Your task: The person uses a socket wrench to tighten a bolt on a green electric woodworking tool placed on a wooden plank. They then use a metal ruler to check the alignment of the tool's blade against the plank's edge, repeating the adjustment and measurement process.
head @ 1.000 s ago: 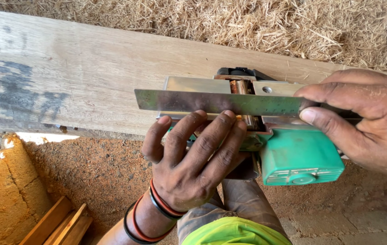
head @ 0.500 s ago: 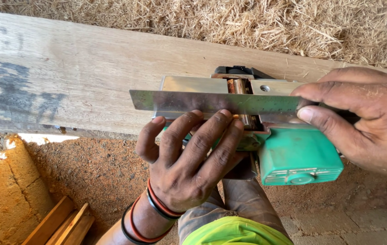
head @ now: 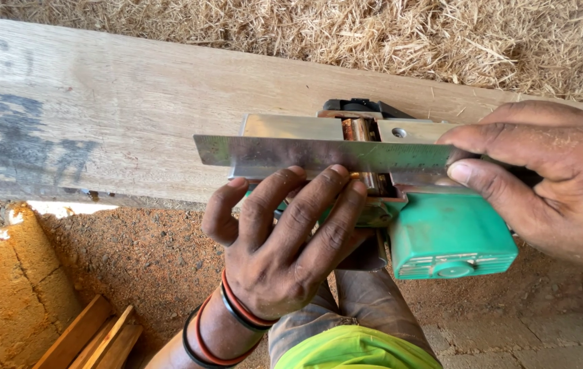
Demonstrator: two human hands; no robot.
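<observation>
Two hands on job: our right hand (head: 551,184) pinches steel ruler (head: 318,156) flat across upturned green planer (head: 441,232); left hand (head: 284,253) w/ fingers curled steadies it from below, on plank (head: 100,116).

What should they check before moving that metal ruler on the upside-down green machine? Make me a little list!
1. Steel ruler lies flat across the metal base of the planer: ok, as far as the view shows.
2. Right hand pinches the ruler's end: ok.
3. Left hand fingertips press the ruler's lower edge, close to the cutter drum: not ok, fingers are near the blades.
4. Planer switched off and unplugged: cannot tell.
5. Planer sits steady on the wooden plank: ok, it looks level.
</observation>
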